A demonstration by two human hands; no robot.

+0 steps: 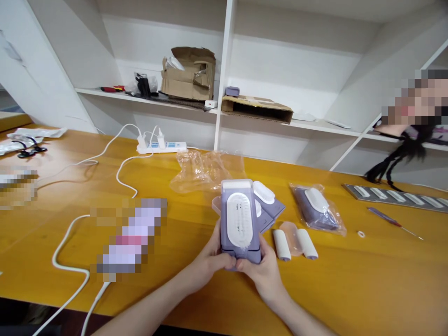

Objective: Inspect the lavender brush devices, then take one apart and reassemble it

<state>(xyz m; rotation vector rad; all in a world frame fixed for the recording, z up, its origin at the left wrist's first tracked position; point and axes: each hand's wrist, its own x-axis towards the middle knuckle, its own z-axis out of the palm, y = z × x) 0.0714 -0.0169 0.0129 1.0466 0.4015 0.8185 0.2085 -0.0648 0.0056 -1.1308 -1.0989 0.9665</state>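
Both my hands hold a purple-grey box (pixel 224 233) with a white oval panel (pixel 240 219) on its face, tilted up above the table. My left hand (pixel 216 255) grips its lower left side, and my right hand (pixel 261 267) its lower right. The two thumbs press near the bottom edge; the fingers behind are hidden. Just beyond the box lie flat purple pieces (pixel 271 215) and a white oval part (pixel 263 192), partly covered by it. To the right of my right hand rest two white rollers with purple ends, the nearer (pixel 282 245) and the farther (pixel 307 243).
A bagged purple box (pixel 317 208) lies right, with a small ring (pixel 360 234), a screwdriver (pixel 395 223) and a strip of white ovals (pixel 399 198) beyond. Clear plastic (pixel 206 170), a power strip (pixel 168 147) and a cabled, blurred device (pixel 131 240) are also present. A person (pixel 416 105) is at right.
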